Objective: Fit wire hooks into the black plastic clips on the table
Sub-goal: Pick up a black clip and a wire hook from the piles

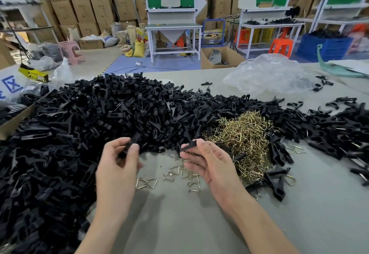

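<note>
Black plastic clips (99, 118) heaped along left and far edges of tabletop (179, 223), mostly looking unfitted. Left hand (119, 160) pinches one clip (130, 145), right hand (207, 162) pinches second clip (189, 146). Wire hooks (243, 142) piled just right. No hook visibly seated; nearly all left.

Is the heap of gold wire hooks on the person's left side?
No, the heap of wire hooks lies just beyond the right hand.

Factory floor: stacked cartons (79, 4), workbenches (173, 27).

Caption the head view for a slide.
Left hand holds one black clip, right hand another, above loose wire hooks on the table.
</note>
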